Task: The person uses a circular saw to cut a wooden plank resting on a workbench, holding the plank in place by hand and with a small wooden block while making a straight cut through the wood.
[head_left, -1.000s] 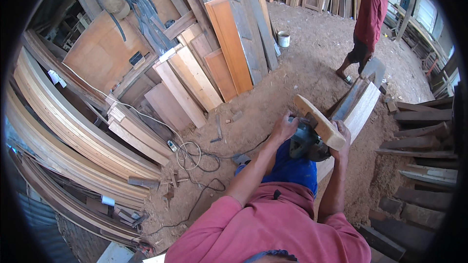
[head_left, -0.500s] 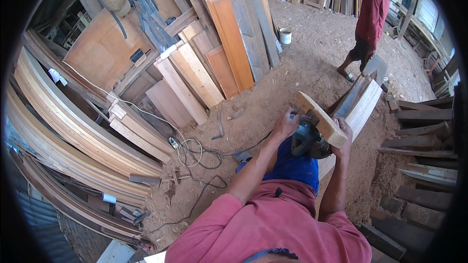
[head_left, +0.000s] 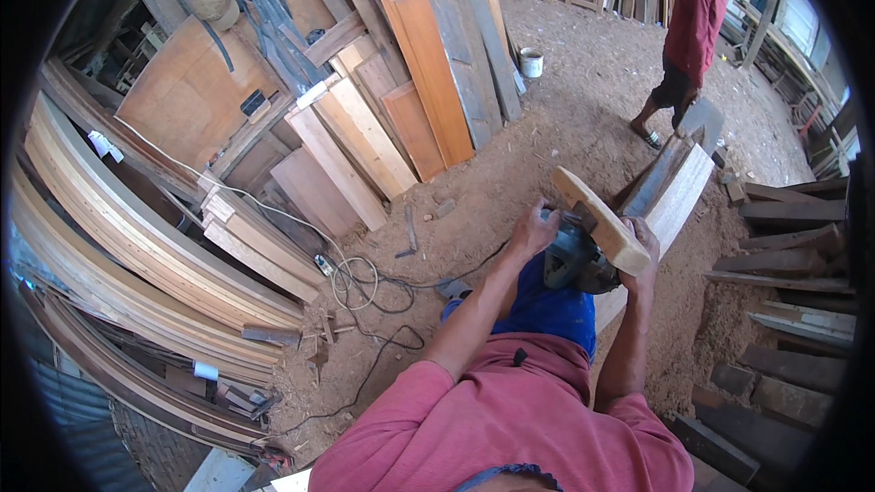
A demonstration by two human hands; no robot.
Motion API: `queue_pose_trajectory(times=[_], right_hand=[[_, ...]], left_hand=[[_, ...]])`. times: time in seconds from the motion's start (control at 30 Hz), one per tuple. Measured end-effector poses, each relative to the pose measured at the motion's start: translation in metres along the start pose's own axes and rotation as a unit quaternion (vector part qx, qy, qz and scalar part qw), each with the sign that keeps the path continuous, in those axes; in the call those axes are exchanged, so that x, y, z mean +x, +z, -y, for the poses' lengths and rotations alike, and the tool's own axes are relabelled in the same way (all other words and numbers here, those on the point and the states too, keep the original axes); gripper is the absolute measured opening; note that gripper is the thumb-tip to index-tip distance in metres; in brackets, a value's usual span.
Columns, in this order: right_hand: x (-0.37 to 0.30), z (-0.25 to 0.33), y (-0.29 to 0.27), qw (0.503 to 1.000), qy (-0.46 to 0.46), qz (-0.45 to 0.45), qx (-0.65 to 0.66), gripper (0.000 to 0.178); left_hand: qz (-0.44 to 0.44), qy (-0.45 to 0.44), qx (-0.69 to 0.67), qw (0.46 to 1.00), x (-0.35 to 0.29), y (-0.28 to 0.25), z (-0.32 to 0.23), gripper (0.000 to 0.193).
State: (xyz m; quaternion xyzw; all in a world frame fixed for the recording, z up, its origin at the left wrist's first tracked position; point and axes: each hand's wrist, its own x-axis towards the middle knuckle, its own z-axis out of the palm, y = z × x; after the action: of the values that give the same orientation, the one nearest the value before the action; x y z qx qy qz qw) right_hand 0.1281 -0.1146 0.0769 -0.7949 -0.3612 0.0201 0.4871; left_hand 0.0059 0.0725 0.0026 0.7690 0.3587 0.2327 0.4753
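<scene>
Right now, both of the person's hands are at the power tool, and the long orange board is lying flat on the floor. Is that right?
Not quite: the long orange board isn't lying flat. The head view shows it leaning upright among other boards. The left hand and right hand are at the power tool.

left side: open floor [head_left: 483, 191] provides passage between the left grip [head_left: 533, 232] and the leaning boards [head_left: 355, 146] — coiled cable [head_left: 375, 282] obstructs at ground level. center: power tool [head_left: 570, 255] and wooden bar [head_left: 602, 221] block passage between grips. forward: beam [head_left: 679, 196], co-worker [head_left: 693, 27] at far end. right side: floor strip separates right grip [head_left: 643, 246] from stacked timber [head_left: 793, 214].
</scene>
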Motion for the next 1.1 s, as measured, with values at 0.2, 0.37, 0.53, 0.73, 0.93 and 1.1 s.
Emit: queue_pose_trajectory(times=[0.2, 0.37, 0.53, 0.73, 0.93, 1.1], right_hand=[[0.000, -0.002, 0.000, 1.000, 0.004, 0.003, 0.022, 0.031], [-0.002, 0.002, -0.001, 1.000, 0.010, 0.002, 0.014, 0.031], [-0.001, 0.002, -0.002, 1.000, 0.001, -0.002, 0.013, 0.031], [-0.002, 0.005, -0.003, 0.995, 0.078, 0.016, 0.056, 0.030], [-0.001, 0.009, -0.005, 1.000, 0.020, 0.002, 0.018, 0.030], [-0.001, 0.013, -0.004, 1.000, 0.014, 0.003, 0.008, 0.029]], left_hand=[[0.002, 0.003, 0.007, 1.000, 0.002, 0.001, 0.005, 0.040], [0.005, 0.003, 0.003, 1.000, -0.001, 0.000, 0.000, 0.040], [0.007, 0.007, -0.014, 1.000, -0.001, 0.000, -0.002, 0.039], [0.001, 0.004, 0.016, 1.000, 0.001, 0.002, 0.004, 0.039], [0.013, -0.023, 0.005, 1.000, -0.003, -0.003, -0.011, 0.039], [0.001, 0.000, 0.010, 1.000, 0.000, -0.002, -0.001, 0.038]])
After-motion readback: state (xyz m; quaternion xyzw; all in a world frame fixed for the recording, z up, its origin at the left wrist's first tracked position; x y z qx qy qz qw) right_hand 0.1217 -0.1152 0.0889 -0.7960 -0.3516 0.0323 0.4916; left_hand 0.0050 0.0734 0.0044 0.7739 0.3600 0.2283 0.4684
